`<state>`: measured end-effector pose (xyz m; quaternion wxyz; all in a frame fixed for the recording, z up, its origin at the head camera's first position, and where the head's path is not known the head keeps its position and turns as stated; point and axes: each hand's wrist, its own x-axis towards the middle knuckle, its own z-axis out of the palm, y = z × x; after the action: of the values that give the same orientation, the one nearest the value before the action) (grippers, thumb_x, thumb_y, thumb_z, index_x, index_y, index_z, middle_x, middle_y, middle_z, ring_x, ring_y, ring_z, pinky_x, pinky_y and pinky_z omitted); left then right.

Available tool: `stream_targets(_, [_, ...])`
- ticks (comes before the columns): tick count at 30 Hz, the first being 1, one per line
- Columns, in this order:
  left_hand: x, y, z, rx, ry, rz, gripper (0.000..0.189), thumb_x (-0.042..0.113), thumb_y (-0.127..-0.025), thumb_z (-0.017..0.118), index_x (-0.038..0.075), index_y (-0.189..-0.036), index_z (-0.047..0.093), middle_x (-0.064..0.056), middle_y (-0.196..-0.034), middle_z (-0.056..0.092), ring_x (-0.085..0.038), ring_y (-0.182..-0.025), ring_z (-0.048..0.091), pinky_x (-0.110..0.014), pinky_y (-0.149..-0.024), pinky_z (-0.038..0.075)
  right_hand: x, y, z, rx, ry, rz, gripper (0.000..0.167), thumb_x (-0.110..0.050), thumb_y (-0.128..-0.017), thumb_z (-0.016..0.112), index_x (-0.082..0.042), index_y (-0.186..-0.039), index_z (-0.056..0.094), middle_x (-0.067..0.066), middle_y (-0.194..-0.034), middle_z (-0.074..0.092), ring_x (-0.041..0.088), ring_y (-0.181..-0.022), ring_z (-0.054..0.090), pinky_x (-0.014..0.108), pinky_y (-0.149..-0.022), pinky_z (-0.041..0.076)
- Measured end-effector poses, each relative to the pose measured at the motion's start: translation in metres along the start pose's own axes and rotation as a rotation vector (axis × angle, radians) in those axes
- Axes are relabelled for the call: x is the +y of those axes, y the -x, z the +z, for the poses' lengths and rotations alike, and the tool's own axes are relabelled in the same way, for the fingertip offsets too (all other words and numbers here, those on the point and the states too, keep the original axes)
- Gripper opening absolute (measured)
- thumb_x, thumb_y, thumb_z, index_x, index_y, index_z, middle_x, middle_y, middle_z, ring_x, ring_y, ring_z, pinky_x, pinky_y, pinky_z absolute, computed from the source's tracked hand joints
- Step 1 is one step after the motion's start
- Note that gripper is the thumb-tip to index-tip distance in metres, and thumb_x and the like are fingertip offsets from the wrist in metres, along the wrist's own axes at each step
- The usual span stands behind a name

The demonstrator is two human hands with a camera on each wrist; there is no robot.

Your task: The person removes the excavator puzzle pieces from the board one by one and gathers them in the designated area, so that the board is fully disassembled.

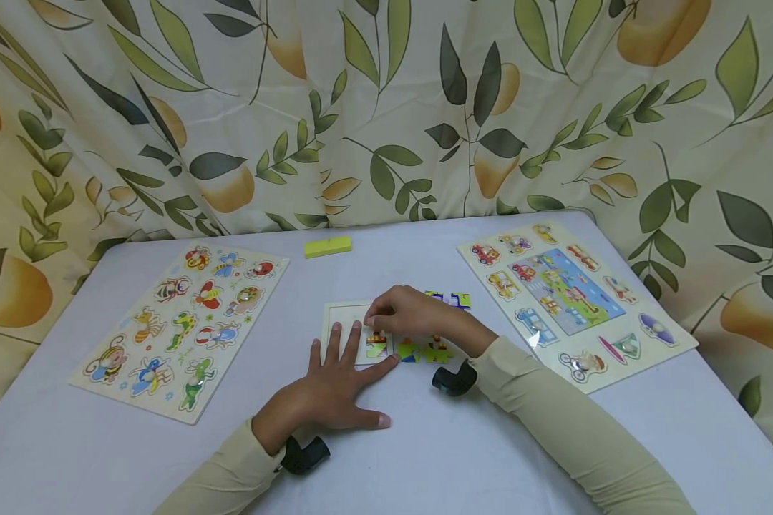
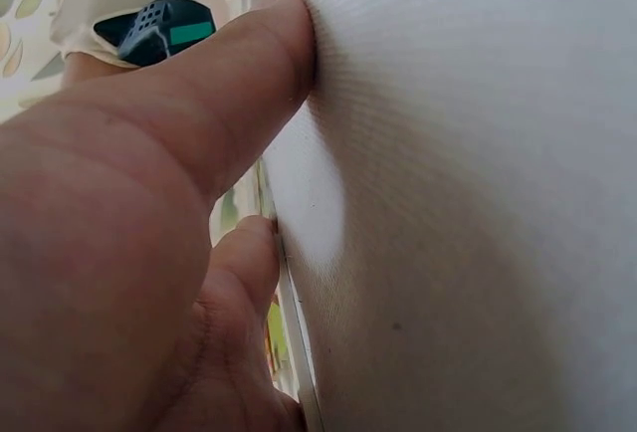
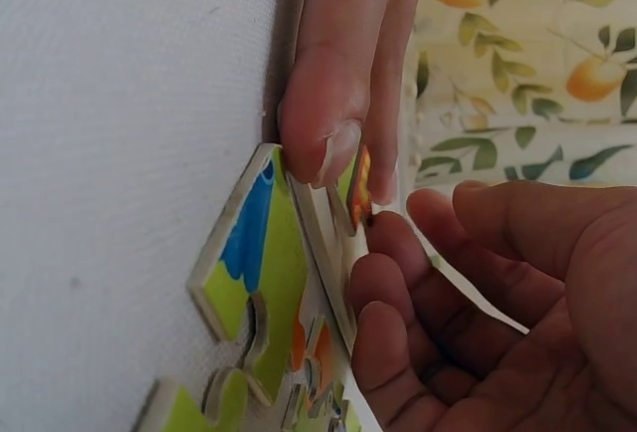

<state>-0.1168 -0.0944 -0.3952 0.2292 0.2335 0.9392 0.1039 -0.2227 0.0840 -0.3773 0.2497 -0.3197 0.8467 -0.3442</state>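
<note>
A small pale puzzle tray (image 1: 327,322) lies mid-table, with colourful jigsaw pieces (image 1: 376,350) in its lower right part. My left hand (image 1: 332,395) spreads its straight fingers over the tray's lower left side, the thumb resting on the cloth. Above the tray, my right hand (image 1: 407,313) has curled fingers with the fingertips close together. In the right wrist view, curled fingers of the right hand (image 3: 478,303) are right beside an orange-and-green piece (image 3: 360,188); whether they pinch anything is hidden. A loose green-and-blue piece (image 3: 279,273) lies just outside the tray, near a left fingertip.
More loose jigsaw pieces (image 1: 436,350) lie right of the tray, others (image 1: 460,300) behind the right wrist. An insect peg board (image 1: 187,322) lies left, a vehicle board (image 1: 573,300) right. A yellow block (image 1: 327,247) sits at the back, before a leaf-patterned curtain (image 1: 386,114).
</note>
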Motion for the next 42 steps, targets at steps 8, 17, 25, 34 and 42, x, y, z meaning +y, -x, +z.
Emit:
stream_targets(8, [0.0001, 0.0003, -0.0005, -0.001, -0.006, 0.0, 0.085, 0.074, -0.079, 0.059, 0.043, -0.152, 0.027, -0.017, -0.159, -0.016, -0.046, -0.139, -0.023, -0.069, -0.105, -0.006, 0.0008, -0.0018, 0.0007, -0.019, -0.007, -0.019, 0.015, -0.007, -0.096, 0.06, -0.006, -0.104, 0.073, -0.001, -0.096, 0.069, 0.013, -0.083, 0.057, 0.026, -0.077, 0.047])
stream_targets(17, [0.0004, 0.0002, -0.0005, -0.003, -0.01, -0.007, 0.085, 0.073, -0.079, 0.059, 0.043, -0.152, 0.027, -0.016, -0.16, -0.016, -0.045, -0.139, -0.023, -0.069, -0.105, -0.006, 0.0024, -0.0028, 0.0, -0.046, -0.053, -0.069, 0.014, 0.0, -0.093, 0.062, -0.002, -0.1, 0.073, 0.0, -0.09, 0.07, 0.011, -0.081, 0.059, 0.025, -0.079, 0.049])
stream_targets(25, [0.0006, 0.0006, -0.0002, 0.003, -0.012, 0.001, 0.085, 0.073, -0.08, 0.059, 0.043, -0.152, 0.027, -0.018, -0.159, -0.016, -0.046, -0.14, -0.022, -0.07, -0.104, -0.005, 0.0024, -0.001, -0.0015, -0.075, -0.063, -0.044, 0.011, 0.0, -0.09, 0.066, -0.004, -0.095, 0.076, -0.001, -0.085, 0.07, 0.011, -0.076, 0.059, 0.024, -0.068, 0.048])
stream_targets(34, [0.0004, 0.0014, -0.0006, 0.003, -0.006, -0.006, 0.085, 0.072, -0.08, 0.06, 0.042, -0.152, 0.028, -0.017, -0.16, -0.015, -0.045, -0.14, -0.022, -0.069, -0.105, -0.005, 0.0014, 0.0006, -0.0026, -0.139, -0.062, -0.072, 0.015, 0.004, -0.09, 0.064, -0.002, -0.101, 0.072, 0.0, -0.088, 0.068, 0.012, -0.079, 0.058, 0.025, -0.077, 0.049])
stream_targets(42, [0.0005, 0.001, 0.0, -0.002, -0.01, -0.007, 0.084, 0.073, -0.08, 0.059, 0.044, -0.152, 0.027, -0.017, -0.16, -0.014, -0.045, -0.14, -0.021, -0.069, -0.105, -0.005, 0.0059, 0.0036, -0.0044, -0.128, -0.052, -0.095, 0.016, 0.003, -0.091, 0.063, -0.004, -0.103, 0.072, -0.001, -0.088, 0.067, 0.012, -0.079, 0.057, 0.025, -0.076, 0.048])
